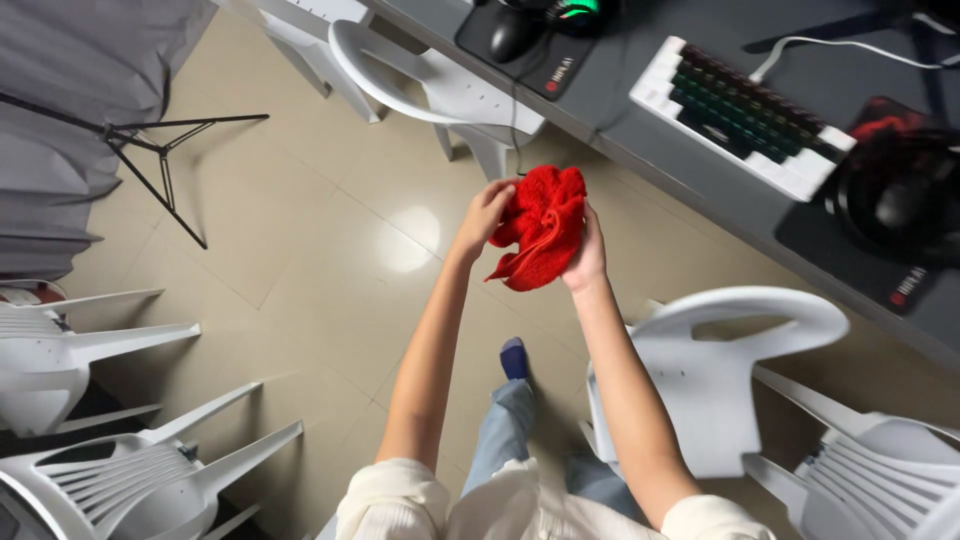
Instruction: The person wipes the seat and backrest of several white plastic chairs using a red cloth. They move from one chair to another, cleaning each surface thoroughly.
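Note:
A bunched red cloth (pixel 541 227) hangs in the air in front of me, above the tiled floor. My left hand (pixel 482 218) pinches its upper left edge with closed fingers. Behind the cloth's right side, my right hand (pixel 588 252) grips it from underneath, and the cloth hides most of those fingers. Both arms are stretched forward. Below them I see my jeans leg and a blue sock (pixel 513 358).
A grey desk (pixel 640 130) runs along the top right with a white keyboard (pixel 745 115), a black mouse (pixel 512 34) on a pad and a dark headset (pixel 895 195). White plastic chairs stand at the right (pixel 725 375), top (pixel 440 85) and left (pixel 90 360). A black tripod (pixel 165 160) stands by a grey curtain.

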